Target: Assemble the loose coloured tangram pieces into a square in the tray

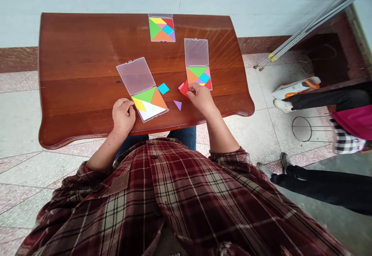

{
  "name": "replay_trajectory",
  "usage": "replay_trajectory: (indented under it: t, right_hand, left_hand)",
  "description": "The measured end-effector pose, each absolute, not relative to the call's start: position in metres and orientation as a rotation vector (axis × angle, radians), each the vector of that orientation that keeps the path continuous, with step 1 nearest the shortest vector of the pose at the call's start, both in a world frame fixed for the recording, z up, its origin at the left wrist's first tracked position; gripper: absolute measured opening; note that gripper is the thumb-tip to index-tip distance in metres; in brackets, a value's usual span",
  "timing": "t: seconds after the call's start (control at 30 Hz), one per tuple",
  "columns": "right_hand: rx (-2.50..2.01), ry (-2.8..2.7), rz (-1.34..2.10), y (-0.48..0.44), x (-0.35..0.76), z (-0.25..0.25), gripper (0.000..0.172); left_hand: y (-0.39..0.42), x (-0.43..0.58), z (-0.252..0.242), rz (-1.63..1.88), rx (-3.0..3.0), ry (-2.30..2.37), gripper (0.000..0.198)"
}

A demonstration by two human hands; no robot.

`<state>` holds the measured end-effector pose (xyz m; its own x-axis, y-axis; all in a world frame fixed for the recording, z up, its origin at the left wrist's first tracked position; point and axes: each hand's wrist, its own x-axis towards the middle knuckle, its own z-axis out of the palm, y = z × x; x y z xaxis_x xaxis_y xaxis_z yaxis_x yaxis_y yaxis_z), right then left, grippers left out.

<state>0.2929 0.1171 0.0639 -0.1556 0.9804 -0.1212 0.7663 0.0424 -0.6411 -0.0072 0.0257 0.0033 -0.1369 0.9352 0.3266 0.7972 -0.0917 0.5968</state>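
My left hand is closed at the left edge of an open clear tangram case, its fingertips against the rim. Inside that case lie a green triangle, an orange triangle and a yellow parallelogram, with white base showing below them. My right hand pinches a red triangle just above the table. A pink triangle shows beside the red one. Loose on the wood are a blue square and a purple triangle.
A second open tangram case, filled with pieces, lies behind my right hand. Another filled case sits at the table's back edge. The brown wooden table stands against a wall. Two people's legs are at the right, near a wire stand.
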Motion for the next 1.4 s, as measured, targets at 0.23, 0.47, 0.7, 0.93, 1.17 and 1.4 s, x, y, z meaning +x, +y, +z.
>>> replay_trajectory:
  t: [0.23, 0.47, 0.7, 0.93, 1.17, 1.4]
  right_hand:
    - [-1.734, -1.984, 0.927, 0.115, 0.292, 0.047, 0.019]
    - [-1.757, -1.990, 0.918, 0.115, 0.298, 0.040, 0.018]
    - [-1.710, -1.927, 0.953, 0.115, 0.295, 0.041, 0.015]
    - [-1.518, -1.840, 1.406, 0.097, 0.245, 0.056, 0.016]
    - [-1.385, -2.005, 1.546, 0.068, 0.192, 0.042, 0.028]
    - [-1.460, -2.083, 1.449, 0.068, 0.185, 0.044, 0.015]
  left_hand:
    - [0.026, -0.007, 0.005, 1.041, 1.960, 1.982, 0.020]
    - [0.025, -0.007, 0.004, 1.056, 1.920, 1.967, 0.018]
    - [0.025, -0.007, 0.006, 1.065, 1.929, 1.977, 0.018]
    - [0.026, -0.006, 0.006, 1.057, 1.912, 1.988, 0.018]
    - [0.024, -0.005, 0.006, 1.049, 1.891, 1.956, 0.019]
    - [0.024, -0.004, 0.003, 1.064, 1.894, 1.957, 0.021]
